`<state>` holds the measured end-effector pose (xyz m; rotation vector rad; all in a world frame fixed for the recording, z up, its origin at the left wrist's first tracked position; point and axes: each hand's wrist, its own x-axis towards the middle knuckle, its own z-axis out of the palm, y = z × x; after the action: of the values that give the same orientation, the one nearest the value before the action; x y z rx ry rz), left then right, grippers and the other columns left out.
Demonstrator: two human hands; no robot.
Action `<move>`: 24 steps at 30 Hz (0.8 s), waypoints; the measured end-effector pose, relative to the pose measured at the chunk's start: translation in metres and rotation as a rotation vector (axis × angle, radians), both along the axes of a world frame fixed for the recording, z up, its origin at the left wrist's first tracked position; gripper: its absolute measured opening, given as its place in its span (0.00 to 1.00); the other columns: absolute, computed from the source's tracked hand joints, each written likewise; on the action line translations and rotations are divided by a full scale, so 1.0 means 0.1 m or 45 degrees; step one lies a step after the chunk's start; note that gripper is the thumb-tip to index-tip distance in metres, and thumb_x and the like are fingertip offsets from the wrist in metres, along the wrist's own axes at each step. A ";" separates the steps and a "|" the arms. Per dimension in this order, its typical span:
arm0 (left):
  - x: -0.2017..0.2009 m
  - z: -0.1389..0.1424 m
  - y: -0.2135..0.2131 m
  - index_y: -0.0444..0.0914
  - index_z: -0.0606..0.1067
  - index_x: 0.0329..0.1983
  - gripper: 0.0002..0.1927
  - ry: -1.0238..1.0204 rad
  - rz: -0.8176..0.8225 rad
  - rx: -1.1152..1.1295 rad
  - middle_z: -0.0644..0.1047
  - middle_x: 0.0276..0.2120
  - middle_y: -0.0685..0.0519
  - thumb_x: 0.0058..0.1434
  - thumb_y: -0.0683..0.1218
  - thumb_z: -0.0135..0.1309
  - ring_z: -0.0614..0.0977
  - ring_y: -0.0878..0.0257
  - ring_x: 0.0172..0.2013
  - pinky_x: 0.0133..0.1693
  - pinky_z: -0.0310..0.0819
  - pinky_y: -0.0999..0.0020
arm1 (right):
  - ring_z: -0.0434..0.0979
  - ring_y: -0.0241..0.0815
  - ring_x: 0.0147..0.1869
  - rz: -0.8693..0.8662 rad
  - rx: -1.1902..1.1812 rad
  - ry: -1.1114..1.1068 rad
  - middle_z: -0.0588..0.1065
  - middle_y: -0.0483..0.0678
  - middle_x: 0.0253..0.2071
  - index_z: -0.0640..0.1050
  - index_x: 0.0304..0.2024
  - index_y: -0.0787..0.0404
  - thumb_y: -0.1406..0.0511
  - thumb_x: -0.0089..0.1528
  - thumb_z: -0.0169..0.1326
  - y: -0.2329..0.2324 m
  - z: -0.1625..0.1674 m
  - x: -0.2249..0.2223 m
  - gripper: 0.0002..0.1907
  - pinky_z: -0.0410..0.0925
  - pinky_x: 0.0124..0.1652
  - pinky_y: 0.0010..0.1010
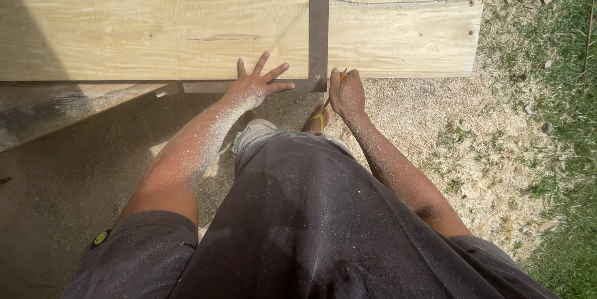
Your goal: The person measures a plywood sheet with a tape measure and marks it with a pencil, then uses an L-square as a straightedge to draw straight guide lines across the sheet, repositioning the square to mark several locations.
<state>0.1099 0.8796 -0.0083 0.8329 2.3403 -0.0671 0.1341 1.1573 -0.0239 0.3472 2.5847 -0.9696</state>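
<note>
- Plywood lies flat ahead, a curved line drawn across it.
- Steel square rests on the plywood, its short leg along the near edge.
- Left hand, fingers spread, presses that leg down.
- Right hand pinches a pencil, tip beside the square's corner.

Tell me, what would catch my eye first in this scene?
First, the big pale plywood sheet across the top, with a dark metal framing square laid on it. The left hand presses flat on the square's short arm at the sheet's near edge, its fingers spread, while the right hand holds a pencil at the square's corner. Sawdust dusts both forearms and covers the ground to the right, beside green grass.
</note>
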 end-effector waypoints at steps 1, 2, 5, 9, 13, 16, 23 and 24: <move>0.00 0.00 0.00 0.80 0.52 0.72 0.55 0.008 0.002 0.013 0.35 0.78 0.73 0.58 0.27 0.47 0.32 0.50 0.77 0.67 0.38 0.16 | 0.72 0.46 0.26 -0.036 -0.029 0.068 0.72 0.55 0.24 0.77 0.28 0.65 0.48 0.77 0.32 0.03 0.07 0.01 0.36 0.67 0.28 0.44; 0.00 0.00 0.02 0.79 0.52 0.72 0.56 -0.002 -0.003 0.001 0.35 0.78 0.73 0.58 0.27 0.47 0.32 0.50 0.77 0.67 0.38 0.16 | 0.74 0.46 0.27 -0.070 -0.060 0.140 0.73 0.56 0.24 0.77 0.29 0.66 0.48 0.78 0.31 0.05 0.13 0.00 0.37 0.68 0.30 0.44; 0.00 -0.01 0.01 0.78 0.51 0.72 0.55 -0.010 -0.016 -0.025 0.34 0.78 0.72 0.58 0.28 0.47 0.32 0.49 0.76 0.66 0.38 0.16 | 0.79 0.44 0.34 -0.170 -0.371 0.374 0.77 0.53 0.28 0.78 0.41 0.66 0.47 0.75 0.37 0.04 0.24 -0.12 0.30 0.72 0.33 0.41; 0.02 0.00 0.00 0.78 0.52 0.72 0.54 0.022 -0.013 0.000 0.34 0.78 0.72 0.59 0.29 0.49 0.33 0.48 0.77 0.66 0.41 0.14 | 0.80 0.54 0.52 -0.133 -0.459 0.424 0.78 0.61 0.50 0.71 0.62 0.63 0.49 0.73 0.41 0.05 0.18 -0.39 0.27 0.75 0.48 0.42; 0.02 0.00 0.00 0.78 0.51 0.73 0.55 0.064 -0.053 -0.015 0.34 0.78 0.70 0.58 0.29 0.50 0.33 0.46 0.76 0.64 0.43 0.14 | 0.69 0.58 0.73 0.008 -0.416 0.504 0.70 0.63 0.68 0.65 0.71 0.59 0.53 0.76 0.40 0.06 0.04 -0.68 0.26 0.67 0.66 0.47; 0.03 -0.01 -0.01 0.78 0.50 0.73 0.55 0.009 -0.032 -0.046 0.33 0.78 0.70 0.57 0.32 0.54 0.33 0.46 0.77 0.66 0.45 0.15 | 0.68 0.60 0.74 0.063 -0.401 0.462 0.69 0.62 0.69 0.64 0.72 0.57 0.54 0.76 0.39 0.06 0.01 -0.86 0.25 0.65 0.68 0.48; 0.01 -0.12 -0.03 0.79 0.48 0.73 0.55 0.078 -0.078 -0.030 0.33 0.78 0.69 0.59 0.32 0.52 0.33 0.44 0.76 0.64 0.48 0.15 | 0.70 0.59 0.72 0.107 -0.358 0.311 0.70 0.60 0.67 0.66 0.71 0.54 0.54 0.75 0.39 0.03 0.09 -1.09 0.24 0.67 0.66 0.44; 0.01 -0.13 -0.04 0.79 0.48 0.73 0.56 0.091 -0.081 -0.017 0.33 0.78 0.69 0.59 0.31 0.52 0.33 0.44 0.76 0.64 0.48 0.15 | 0.70 0.59 0.71 0.127 -0.361 0.325 0.70 0.61 0.67 0.66 0.71 0.54 0.55 0.75 0.39 0.03 0.09 -1.10 0.24 0.67 0.66 0.44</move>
<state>0.1108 0.8758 -0.0217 0.9122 2.3773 -0.1415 0.0238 1.1607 -0.0150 0.0195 2.6014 -1.3996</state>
